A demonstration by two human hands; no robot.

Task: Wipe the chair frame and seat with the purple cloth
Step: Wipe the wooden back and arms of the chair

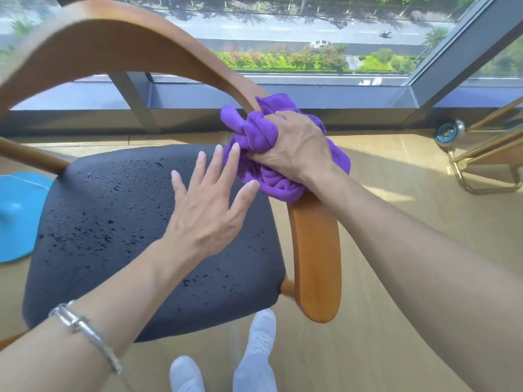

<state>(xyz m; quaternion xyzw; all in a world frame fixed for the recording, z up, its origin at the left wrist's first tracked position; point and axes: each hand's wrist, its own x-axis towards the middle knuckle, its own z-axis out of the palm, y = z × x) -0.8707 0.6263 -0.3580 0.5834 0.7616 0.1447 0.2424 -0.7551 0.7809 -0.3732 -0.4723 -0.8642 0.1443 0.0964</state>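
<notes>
A wooden chair frame [119,43] curves from the upper left down into a right armrest [317,250]. Its dark padded seat [113,222] is speckled with water drops. My right hand [294,145] grips the bunched purple cloth [260,131] around the frame where the backrest meets the right armrest. My left hand [209,205] hovers over the seat's right side with fingers spread and straight, its fingertips touching or nearly touching the cloth. A silver bracelet sits on my left wrist.
A blue round base [17,216] lies on the wooden floor at the left. A brass-coloured metal frame [481,162] stands at the right. A large window with a dark sill [283,94] runs behind the chair. My white shoes [260,335] are below the seat's front edge.
</notes>
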